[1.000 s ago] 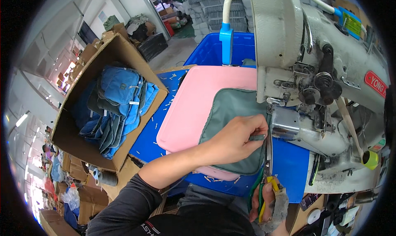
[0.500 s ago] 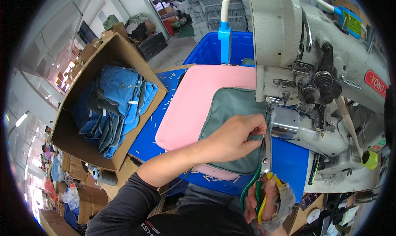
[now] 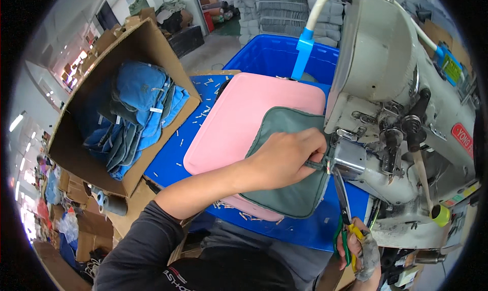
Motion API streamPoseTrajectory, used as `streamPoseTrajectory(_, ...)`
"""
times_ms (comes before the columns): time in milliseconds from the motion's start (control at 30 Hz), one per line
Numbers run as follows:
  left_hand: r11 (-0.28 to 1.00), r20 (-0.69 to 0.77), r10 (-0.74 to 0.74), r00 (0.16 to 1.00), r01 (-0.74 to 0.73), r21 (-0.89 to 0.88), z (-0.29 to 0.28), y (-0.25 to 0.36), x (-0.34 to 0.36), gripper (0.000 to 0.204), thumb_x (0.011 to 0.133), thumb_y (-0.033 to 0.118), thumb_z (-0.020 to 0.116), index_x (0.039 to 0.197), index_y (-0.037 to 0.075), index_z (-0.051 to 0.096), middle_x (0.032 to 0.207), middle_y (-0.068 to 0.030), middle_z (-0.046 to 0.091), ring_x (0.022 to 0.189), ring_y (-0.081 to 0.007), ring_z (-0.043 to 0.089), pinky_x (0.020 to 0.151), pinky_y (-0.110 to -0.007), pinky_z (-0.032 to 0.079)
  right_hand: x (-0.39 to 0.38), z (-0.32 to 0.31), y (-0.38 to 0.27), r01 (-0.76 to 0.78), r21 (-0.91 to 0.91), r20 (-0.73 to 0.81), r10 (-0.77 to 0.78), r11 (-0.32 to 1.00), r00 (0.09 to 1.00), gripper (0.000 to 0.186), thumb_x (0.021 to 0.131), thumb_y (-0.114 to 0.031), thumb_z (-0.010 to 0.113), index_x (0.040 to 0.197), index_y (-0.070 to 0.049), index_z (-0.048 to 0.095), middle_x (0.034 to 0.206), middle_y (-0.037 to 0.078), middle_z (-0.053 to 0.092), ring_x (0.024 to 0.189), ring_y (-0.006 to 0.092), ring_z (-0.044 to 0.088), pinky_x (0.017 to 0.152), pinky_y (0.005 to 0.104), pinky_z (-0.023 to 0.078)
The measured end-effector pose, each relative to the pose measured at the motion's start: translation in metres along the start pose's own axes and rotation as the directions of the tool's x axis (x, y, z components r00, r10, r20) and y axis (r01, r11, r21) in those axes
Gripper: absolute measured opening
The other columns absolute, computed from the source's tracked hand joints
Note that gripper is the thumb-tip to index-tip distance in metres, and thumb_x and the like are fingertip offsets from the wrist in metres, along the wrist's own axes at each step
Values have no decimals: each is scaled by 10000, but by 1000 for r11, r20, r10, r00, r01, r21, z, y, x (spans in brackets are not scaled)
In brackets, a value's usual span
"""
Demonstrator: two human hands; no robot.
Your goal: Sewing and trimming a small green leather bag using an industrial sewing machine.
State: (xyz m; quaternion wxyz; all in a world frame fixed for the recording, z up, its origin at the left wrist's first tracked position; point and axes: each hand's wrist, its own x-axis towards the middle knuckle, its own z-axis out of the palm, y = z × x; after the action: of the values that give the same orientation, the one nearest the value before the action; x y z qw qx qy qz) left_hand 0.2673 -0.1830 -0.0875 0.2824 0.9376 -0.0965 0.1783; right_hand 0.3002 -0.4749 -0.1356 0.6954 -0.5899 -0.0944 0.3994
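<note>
My left hand [image 3: 287, 159] is closed, pinching a narrow strip or tab at the right edge of a dark green fabric panel [image 3: 274, 192]. That edge lies right beside the metal cylinder arm [image 3: 351, 160] of a sewing machine. The panel rests on a pink padded piece [image 3: 229, 123] with rounded corners. Lower right, my right hand [image 3: 362, 248], partly wrapped in worn grey cloth, is closed round the green and yellow handles of a pair of scissors [image 3: 344, 202]. The blades point up, with their tips near the panel's edge. What exactly lies between my left fingertips is hidden.
The grey sewing machine [image 3: 376, 52] fills the right side. At left, a tilted cardboard box [image 3: 76, 108] holds blue and dark fabric pieces. White scraps are strewn over the blue tabletop [image 3: 175, 146]. Behind it stands a blue plastic bin [image 3: 254, 52].
My right hand and the scissors have moved right and away from the panel's edge. My left hand still pinches the strip, now close to the cylinder arm. The whole view has shifted slightly.
</note>
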Motion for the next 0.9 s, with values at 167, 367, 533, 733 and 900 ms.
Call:
streamPoseTrajectory(167, 990, 6, -78, 997, 78, -117, 0, 4, 0, 220, 736, 36, 661, 933, 42, 564, 809, -96, 594, 757, -275, 622, 639, -369, 470, 11, 2, -36, -90, -198, 69, 106, 976, 992, 607, 736, -544, 770, 831, -67, 407, 564, 71, 479, 375, 146, 435, 326, 248, 362)
streamPoseTrajectory(367, 987, 60, -31, 998, 40, -158, 1, -4, 6, 220, 725, 54, 676, 910, 34, 558, 804, -97, 608, 752, -292, 620, 645, -381, 473, 10, -2, -55, -94, -296, 86, 125, 951, 989, 598, 757, -515, 768, 875, -52, 409, 588, 40, 476, 445, 109, 447, 330, 223, 342)
streamPoseTrajectory(533, 996, 35, 66, 997, -64, -58, 2, -5, 6, 277, 708, 63, 691, 946, 69, 548, 889, -71, 609, 748, -293, 617, 635, -404, 472, 10, 2, -71, -140, -397, 54, 175, 907, 983, 568, 755, -473, 783, 869, -50, 422, 593, 23, 464, 404, 93, 425, 324, 217, 331)
streamPoseTrajectory(733, 959, 74, 157, 985, -169, 226, -4, -10, 7, 336, 706, 88, 693, 1009, 76, 548, 986, -74, 578, 786, -288, 627, 624, -412, 489, 14, 9, -71, -93, -454, 64, 137, 886, 989, 532, 747, -421, 801, 852, -46, 438, 621, 2, 456, 373, 74, 401, 317, 213, 315)
streamPoseTrajectory(900, 933, 38, 171, 984, -174, 315, -8, -20, 13, 327, 717, 66, 668, 1024, 33, 561, 955, -108, 568, 825, -291, 633, 633, -407, 506, 15, 9, -75, -169, -411, 23, 195, 896, 980, 567, 722, -438, 818, 873, -45, 439, 632, 6, 458, 407, 74, 413, 337, 212, 335)
